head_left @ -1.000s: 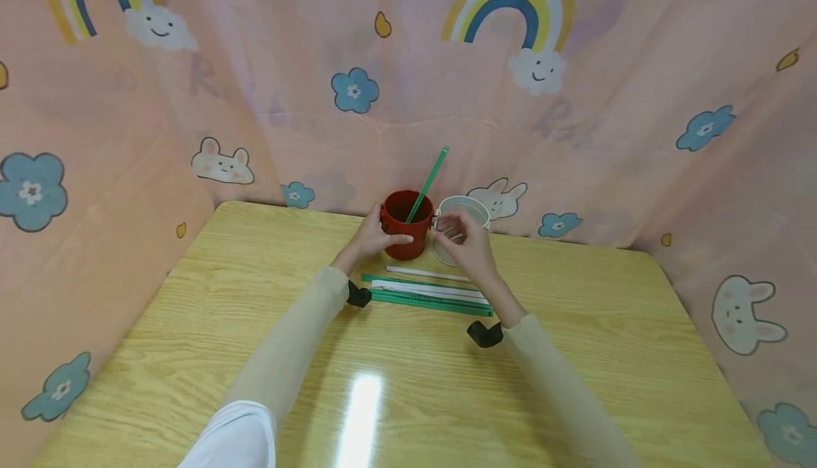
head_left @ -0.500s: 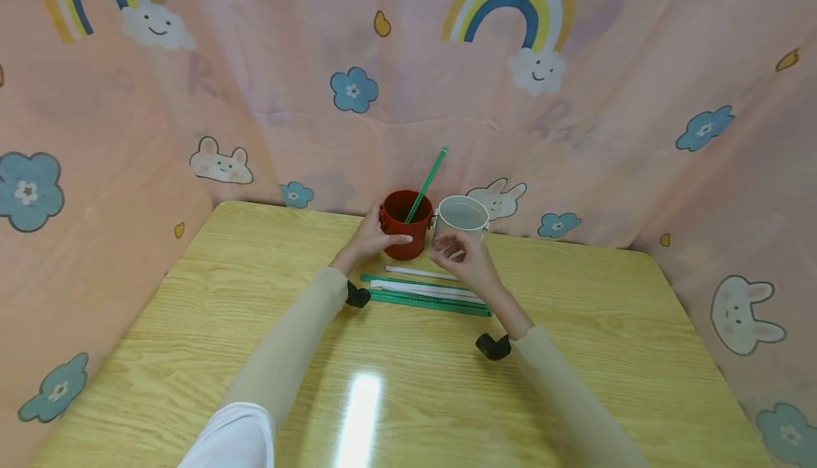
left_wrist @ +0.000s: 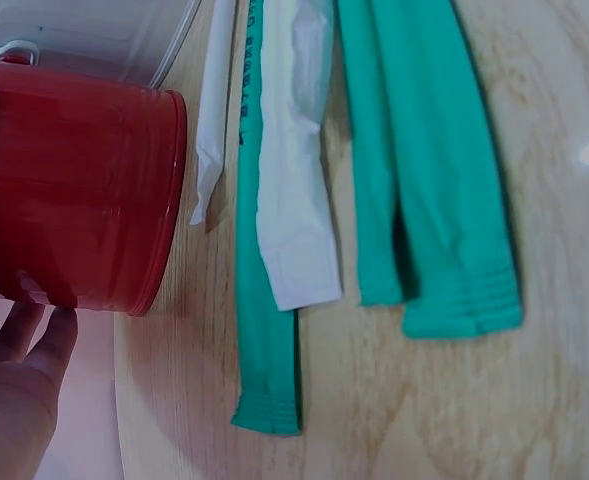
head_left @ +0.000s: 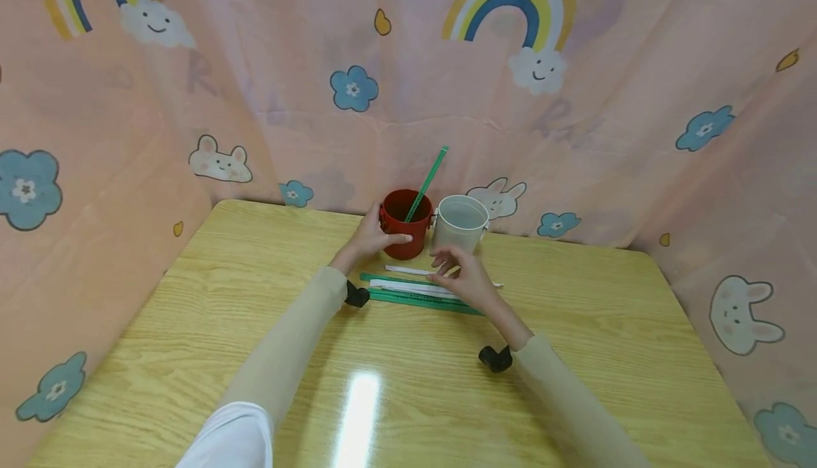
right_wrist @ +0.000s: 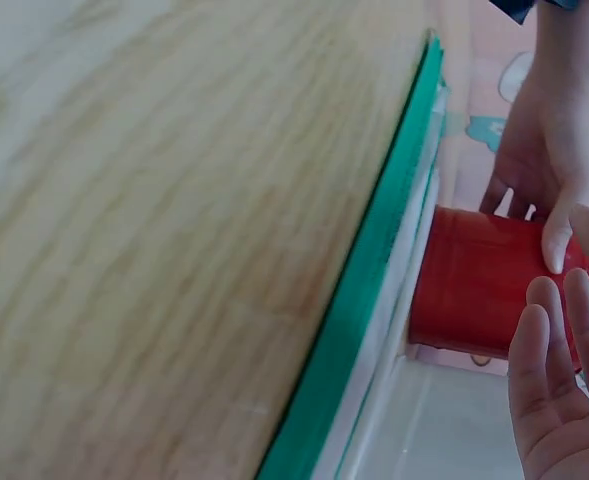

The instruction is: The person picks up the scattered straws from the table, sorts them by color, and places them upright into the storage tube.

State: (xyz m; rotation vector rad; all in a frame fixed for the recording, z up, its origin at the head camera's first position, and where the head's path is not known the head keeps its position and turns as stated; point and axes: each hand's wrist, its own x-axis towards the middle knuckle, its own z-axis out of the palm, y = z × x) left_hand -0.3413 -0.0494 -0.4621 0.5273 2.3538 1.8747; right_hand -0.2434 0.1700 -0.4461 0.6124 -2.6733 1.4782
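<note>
My left hand [head_left: 373, 234] holds the red bucket [head_left: 418, 242] from its left side, with the thumb across the front. A green paper-wrapped straw [head_left: 432, 176] leans out of that bucket to the right. Right beside it stands a white bucket [head_left: 461, 234]. In front lie white wrapped straws [head_left: 402, 286] and green wrapped straws [left_wrist: 444, 200], roughly parallel. Over their right part is my right hand [head_left: 469, 276], fingers loosely bent and nothing between them. The right wrist view shows this right hand [right_wrist: 574, 390] with its fingers apart, overlapping the red bucket.
The wooden table [head_left: 293, 397] ends at the back against a pink printed curtain [head_left: 287, 49]. A single thin white straw [head_left: 408, 269] lies nearest the buckets. Black wrist mounts [head_left: 494, 359] hang below both sleeves.
My right hand has come down from the white bucket's rim toward me, over the straws. The left hand and the red bucket have stayed put.
</note>
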